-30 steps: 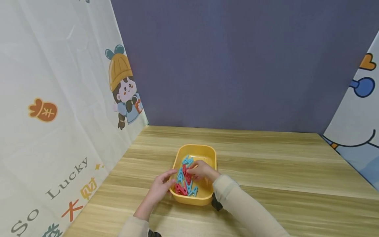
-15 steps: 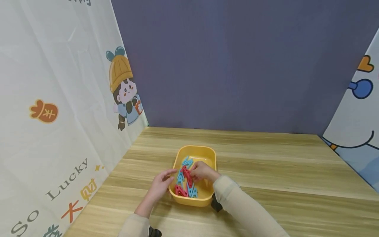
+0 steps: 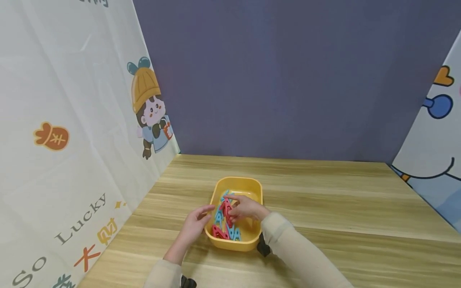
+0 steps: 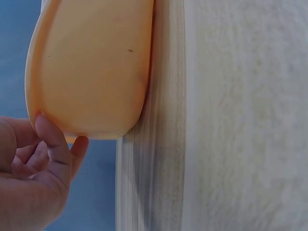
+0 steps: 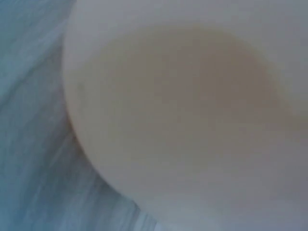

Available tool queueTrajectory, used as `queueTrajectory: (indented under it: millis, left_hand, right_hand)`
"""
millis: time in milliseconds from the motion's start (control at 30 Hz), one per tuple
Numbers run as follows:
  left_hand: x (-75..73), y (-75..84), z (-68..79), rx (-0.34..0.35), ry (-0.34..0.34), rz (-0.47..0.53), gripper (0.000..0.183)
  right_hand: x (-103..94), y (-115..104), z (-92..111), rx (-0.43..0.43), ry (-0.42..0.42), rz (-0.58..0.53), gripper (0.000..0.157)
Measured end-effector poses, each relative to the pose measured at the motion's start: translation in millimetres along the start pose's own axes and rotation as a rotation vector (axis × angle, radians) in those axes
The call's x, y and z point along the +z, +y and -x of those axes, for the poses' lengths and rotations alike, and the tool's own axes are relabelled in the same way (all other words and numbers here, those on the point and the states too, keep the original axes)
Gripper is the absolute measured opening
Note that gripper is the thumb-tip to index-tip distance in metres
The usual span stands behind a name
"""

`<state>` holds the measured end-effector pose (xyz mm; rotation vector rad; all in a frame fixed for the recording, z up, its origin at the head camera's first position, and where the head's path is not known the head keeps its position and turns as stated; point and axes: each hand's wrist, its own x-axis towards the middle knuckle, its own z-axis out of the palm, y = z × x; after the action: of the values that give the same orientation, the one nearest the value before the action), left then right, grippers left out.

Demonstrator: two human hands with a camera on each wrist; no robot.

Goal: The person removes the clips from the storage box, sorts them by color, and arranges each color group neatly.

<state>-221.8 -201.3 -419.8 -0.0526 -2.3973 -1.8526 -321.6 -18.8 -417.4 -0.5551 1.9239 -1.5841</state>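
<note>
A yellow tub (image 3: 242, 245) holds red and blue clothespins. My left hand (image 3: 194, 224) is at its left side, with fingertips over the rim and against the outer wall; the left wrist view shows these bent fingers (image 4: 58, 149) at the tub's corner. Inside the tub, my right hand (image 3: 248, 209) pinches a red clothespin (image 3: 227, 207), its index finger stretched along the top and the thumb lower down. Blue clothespins (image 3: 218, 217) lie to the left of it. Another red clothespin (image 3: 219, 232) and more blue clothespins (image 3: 234, 233) lie nearer me. The right wrist view is blurred and shows no fingers.
The tub stands on a wood-grain table (image 3: 324, 200). A dark blue panel (image 3: 273, 80) rises behind the table. White printed sheets stand at the left (image 3: 79, 100) and right.
My right index finger has stretched out over the red clothespins, which have shifted slightly. A near blue clothespin has turned. The left hand stays at the rim.
</note>
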Motion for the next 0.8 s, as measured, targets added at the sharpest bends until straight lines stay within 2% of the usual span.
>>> queueTrajectory:
  millis: [300,567,800]
  left_hand:
    - [-0.1,-0.2,-0.6,-0.018,0.000,-0.022,0.030]
    - [1.4,-2.2,-1.3,0.003,-0.006,-0.017,0.031]
    - [-1.1,-3.2,-1.0,-0.006,0.005,-0.001,0.032]
  right_hand:
    - [-1.5,0,1,-0.056,-0.009,-0.018,0.042]
    - [-6.0,-15,14,-0.066,0.040,-0.027,0.045]
    - [-25.3,-33,34,-0.100,0.073,-0.089,0.048]
